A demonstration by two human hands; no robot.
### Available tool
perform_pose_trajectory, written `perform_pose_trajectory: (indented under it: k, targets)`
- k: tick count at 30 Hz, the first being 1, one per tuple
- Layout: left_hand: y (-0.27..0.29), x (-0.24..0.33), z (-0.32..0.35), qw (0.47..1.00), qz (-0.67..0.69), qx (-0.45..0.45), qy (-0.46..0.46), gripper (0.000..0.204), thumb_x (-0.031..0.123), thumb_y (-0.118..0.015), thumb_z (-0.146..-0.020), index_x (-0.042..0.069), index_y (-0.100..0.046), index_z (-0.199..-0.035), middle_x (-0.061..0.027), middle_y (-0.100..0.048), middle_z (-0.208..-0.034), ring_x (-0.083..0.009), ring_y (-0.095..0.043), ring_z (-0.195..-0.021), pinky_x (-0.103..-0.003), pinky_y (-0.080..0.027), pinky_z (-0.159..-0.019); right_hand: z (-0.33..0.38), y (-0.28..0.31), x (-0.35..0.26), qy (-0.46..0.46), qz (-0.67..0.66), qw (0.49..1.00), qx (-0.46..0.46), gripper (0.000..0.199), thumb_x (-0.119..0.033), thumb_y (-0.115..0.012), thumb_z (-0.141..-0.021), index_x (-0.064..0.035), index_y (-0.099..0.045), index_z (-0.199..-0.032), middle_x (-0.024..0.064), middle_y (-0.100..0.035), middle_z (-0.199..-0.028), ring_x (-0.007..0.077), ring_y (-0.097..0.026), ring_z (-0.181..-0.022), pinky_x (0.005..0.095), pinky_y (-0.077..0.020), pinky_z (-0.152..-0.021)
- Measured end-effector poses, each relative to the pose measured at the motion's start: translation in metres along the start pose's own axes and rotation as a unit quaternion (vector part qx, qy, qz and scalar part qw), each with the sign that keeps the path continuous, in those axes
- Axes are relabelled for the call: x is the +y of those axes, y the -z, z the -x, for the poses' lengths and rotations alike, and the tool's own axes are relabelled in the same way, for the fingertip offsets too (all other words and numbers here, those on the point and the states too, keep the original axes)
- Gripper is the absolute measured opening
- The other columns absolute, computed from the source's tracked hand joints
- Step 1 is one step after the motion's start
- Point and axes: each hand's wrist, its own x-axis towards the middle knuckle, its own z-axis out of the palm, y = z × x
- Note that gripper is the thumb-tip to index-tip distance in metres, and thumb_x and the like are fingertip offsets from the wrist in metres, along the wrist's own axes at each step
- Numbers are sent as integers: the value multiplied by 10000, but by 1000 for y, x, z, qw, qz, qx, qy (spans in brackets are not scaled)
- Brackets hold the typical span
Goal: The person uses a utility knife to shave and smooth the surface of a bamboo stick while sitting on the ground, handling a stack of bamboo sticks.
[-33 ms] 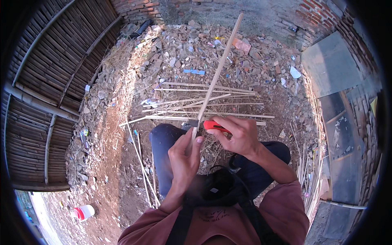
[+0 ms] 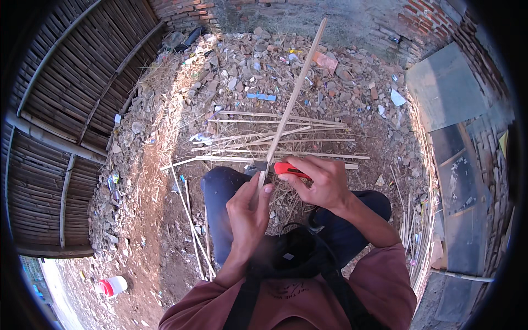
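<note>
My left hand (image 2: 248,206) pinches the near end of a long pale bamboo strip (image 2: 297,88), which slants up and away to the right. In my right hand (image 2: 324,181) is a knife with a red handle (image 2: 290,169). Its dark blade lies across the strip just above my left fingers and touches it. Both hands are close together in front of my body, between my bent knees. Several more pale bamboo strips (image 2: 225,158) lie crosswise on the ground beyond my hands. The strip's lowest end is partly hidden by my left fingers.
Rubble and litter (image 2: 242,71) cover the ground up to a brick wall (image 2: 286,22). A bamboo-slat panel (image 2: 66,137) stands at left, with a red-and-white container (image 2: 115,286) nearer. More strips (image 2: 192,225) lie by my left knee. Boards (image 2: 448,88) lean at right.
</note>
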Motion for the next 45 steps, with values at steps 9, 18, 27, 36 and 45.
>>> perform_pose_trajectory:
  k: [9, 18, 27, 36, 45]
  targets:
    - [5, -1, 3, 999, -24, -28, 7, 314, 137, -686, -1064, -33, -720, -1326, -94, -643, -772, -114, -556, -648, -313, -451, -598, -9, 8, 21, -22, -5, 998, 58, 282, -313, -845, -924, -99, -814, -1105, 64, -780, -826, 213, -721, -612, 344, -542, -532]
    - [13, -15, 20, 998, -39, -46, 27, 423, 154, -669, -1072, 19, -642, -1472, -101, -650, -823, -173, -606, -716, -343, -491, -671, -30, 60, 78, -269, -91, 947, 148, 338, -305, -719, -1058, -15, -787, -1217, -1, -607, -717, 59, -469, -635, 275, -348, -554]
    - [23, -12, 6, 985, 113, -79, 105, 333, 121, -629, -1104, -42, -619, -1394, -25, -688, -971, -56, -565, -840, -222, -451, -736, -8, 12, 27, -29, -148, 989, -3, 316, -300, -779, -996, -41, -774, -1177, 111, -782, -905, 222, -743, -724, 347, -562, -644]
    - [19, -17, 6, 972, 193, -100, 88, 369, 68, -781, -1003, -31, -599, -1309, -50, -748, -1009, -54, -636, -866, -222, -532, -772, 3, -11, 16, 62, -145, 983, -97, 295, -374, -820, -936, -110, -771, -1059, 48, -763, -864, 225, -729, -646, 351, -548, -541]
    - [13, -14, 3, 955, 245, -87, 140, 462, -24, -875, -885, -12, -573, -1234, -94, -760, -1072, -96, -710, -962, -245, -591, -814, 3, -13, 10, 82, -142, 983, -87, 300, -351, -841, -903, -104, -770, -1057, 42, -762, -857, 237, -730, -648, 359, -556, -540]
